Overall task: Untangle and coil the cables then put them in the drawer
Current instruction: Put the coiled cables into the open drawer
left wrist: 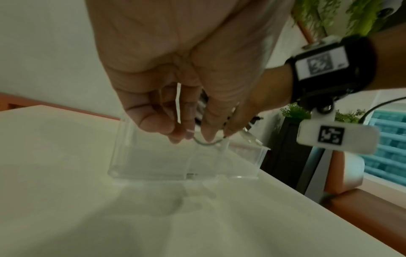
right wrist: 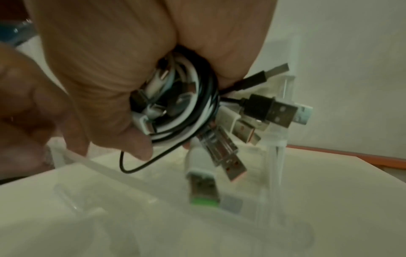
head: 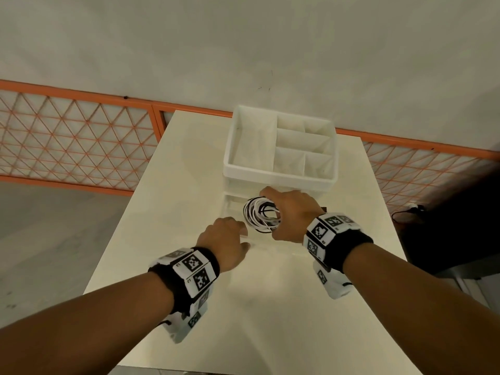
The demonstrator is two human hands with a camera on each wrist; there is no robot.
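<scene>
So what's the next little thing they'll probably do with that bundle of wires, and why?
Probably lower the cables into the clear drawer and let go. The right hand holds them coiled right above it, plugs dangling inside its walls, while the left hand grips the drawer's front edge, apparently keeping it open.

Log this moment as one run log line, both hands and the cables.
right hand: grips coiled cables over open clear drawer | left hand: holds drawer front | cables not yet in drawer
</scene>
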